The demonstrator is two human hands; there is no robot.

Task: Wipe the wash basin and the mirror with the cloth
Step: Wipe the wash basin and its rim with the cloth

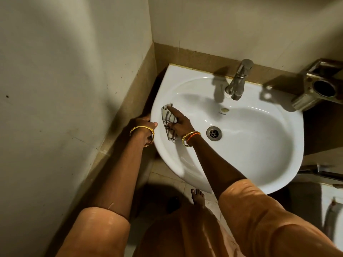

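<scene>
A white wash basin (259,145) is fixed in the corner, with a round metal drain (214,133) in its bowl. A white cloth with dark checks (168,115) lies pressed against the bowl's left inner slope. My right hand (179,120) lies flat on the cloth, fingers stretched toward the upper left. My left hand (146,127) grips the basin's left rim, fingers curled under the edge. No mirror is in view.
A steel tap (238,80) stands at the basin's back rim. A metal holder (319,86) hangs on the wall at the right. Walls close in at the left and behind. My bare foot (198,197) stands on the tiled floor under the basin.
</scene>
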